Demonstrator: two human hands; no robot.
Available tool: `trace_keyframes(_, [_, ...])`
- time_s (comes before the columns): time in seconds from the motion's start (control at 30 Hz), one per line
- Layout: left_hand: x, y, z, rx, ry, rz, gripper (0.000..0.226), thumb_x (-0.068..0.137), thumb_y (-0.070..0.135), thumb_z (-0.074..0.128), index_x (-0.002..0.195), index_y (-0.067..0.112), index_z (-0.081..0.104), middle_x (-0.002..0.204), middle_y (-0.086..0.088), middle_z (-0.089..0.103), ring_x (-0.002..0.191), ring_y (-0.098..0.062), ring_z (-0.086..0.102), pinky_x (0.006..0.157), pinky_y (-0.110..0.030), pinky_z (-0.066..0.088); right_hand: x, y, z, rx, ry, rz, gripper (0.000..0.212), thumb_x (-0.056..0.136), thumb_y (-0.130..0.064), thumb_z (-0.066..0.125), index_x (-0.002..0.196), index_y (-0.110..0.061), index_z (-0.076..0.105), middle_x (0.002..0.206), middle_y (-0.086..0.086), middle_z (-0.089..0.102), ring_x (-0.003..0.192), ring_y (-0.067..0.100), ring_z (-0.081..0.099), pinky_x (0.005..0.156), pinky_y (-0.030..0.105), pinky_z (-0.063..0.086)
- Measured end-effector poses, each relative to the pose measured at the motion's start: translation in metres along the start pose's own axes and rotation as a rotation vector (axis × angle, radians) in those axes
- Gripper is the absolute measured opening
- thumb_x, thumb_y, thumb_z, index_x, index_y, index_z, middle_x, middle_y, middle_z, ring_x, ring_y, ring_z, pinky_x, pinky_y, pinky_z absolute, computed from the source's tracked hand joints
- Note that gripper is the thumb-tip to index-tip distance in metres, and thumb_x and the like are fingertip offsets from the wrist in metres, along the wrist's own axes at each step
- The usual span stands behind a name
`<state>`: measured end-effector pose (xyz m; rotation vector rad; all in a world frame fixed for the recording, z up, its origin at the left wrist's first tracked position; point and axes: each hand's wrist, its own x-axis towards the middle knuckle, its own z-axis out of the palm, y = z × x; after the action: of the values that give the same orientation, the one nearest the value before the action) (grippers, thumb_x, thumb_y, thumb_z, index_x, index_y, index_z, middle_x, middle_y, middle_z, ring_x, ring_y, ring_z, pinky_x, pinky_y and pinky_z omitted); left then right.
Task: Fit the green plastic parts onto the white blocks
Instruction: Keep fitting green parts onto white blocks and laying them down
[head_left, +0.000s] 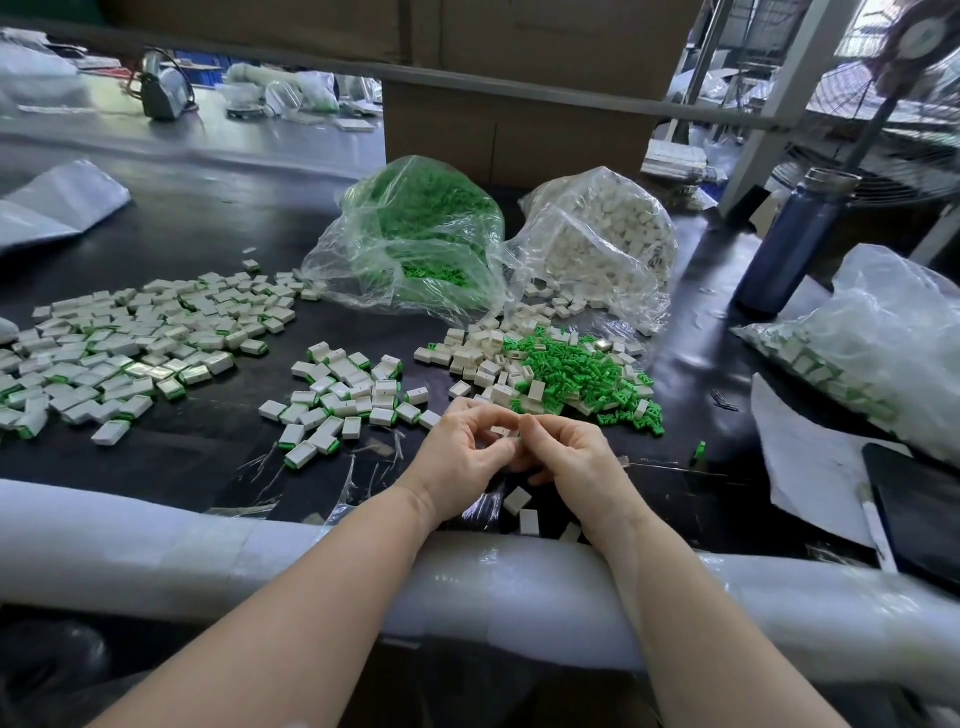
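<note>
Hands, left (460, 447) and right (566, 452), fingertips pinching one white block (503, 431) (orientation hidden) between them.

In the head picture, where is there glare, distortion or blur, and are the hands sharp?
Head view: wide-angle bending curves the white foam roll and the far rail; glare on the bag of green parts and bag of white blocks; the fan and background are soft. The left hand and right hand are fairly sharp, but the piece between them is too hidden to identify.

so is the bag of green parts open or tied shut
Open: the bag of green parts gapes toward the table, and loose green parts lie spilled just before it.
</note>
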<state>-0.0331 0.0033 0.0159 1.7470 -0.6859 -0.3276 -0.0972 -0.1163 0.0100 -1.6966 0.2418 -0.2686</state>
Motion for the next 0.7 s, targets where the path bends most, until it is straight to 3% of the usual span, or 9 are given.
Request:
trace_keyframes(0.23, [-0.0027, 0.0037, -0.0002, 0.007, -0.035, 0.009, 0.012, 0.086, 0.003, 0.061, 0.093, 0.013, 0.066, 0.106, -0.008, 0.046, 0.074, -0.008, 0.049, 0.071, -0.006, 0.044, 0.0015, 0.0029, -0.0028, -0.004, -0.019, 0.03, 0.02, 0.091, -0.024, 0.056, 0.076, -0.018, 0.067, 0.066, -0.004, 0.066, 0.066, 0.01, 0.061, 0.057, 0.015, 0.046])
trace_keyframes(0.43, [-0.0021, 0.0054, 0.0012, 0.017, -0.053, -0.001, 0.016, 0.084, 0.002, 0.064, 0.099, 0.005, 0.066, 0.104, -0.009, 0.046, 0.085, -0.021, 0.051, 0.079, -0.022, 0.047, 0.002, 0.0036, -0.0025, 0.018, -0.023, 0.03, 0.012, 0.091, -0.021, 0.058, 0.083, -0.02, 0.067, 0.072, -0.003, 0.068, 0.065, 0.004, 0.061, 0.058, 0.015, 0.046])
trace_keyframes(0.53, [-0.002, 0.0037, 0.0009, 0.033, -0.056, 0.018, 0.017, 0.084, 0.001, 0.063, 0.101, 0.001, 0.066, 0.101, -0.006, 0.045, 0.082, -0.016, 0.051, 0.072, -0.012, 0.045, 0.0014, 0.0028, -0.002, -0.006, -0.052, 0.003, 0.019, 0.092, -0.019, 0.055, 0.081, -0.02, 0.071, 0.07, 0.004, 0.064, 0.062, 0.006, 0.055, 0.056, 0.014, 0.044])
trace_keyframes(0.7, [-0.0014, 0.0014, 0.0006, 0.055, -0.095, 0.04, 0.015, 0.084, -0.003, 0.06, 0.098, 0.002, 0.065, 0.097, -0.002, 0.043, 0.072, -0.007, 0.048, 0.068, -0.007, 0.042, 0.0004, 0.0039, -0.0023, -0.001, -0.05, -0.034, 0.023, 0.092, -0.015, 0.055, 0.076, -0.017, 0.072, 0.052, -0.009, 0.057, 0.048, 0.0, 0.045, 0.049, 0.013, 0.038])
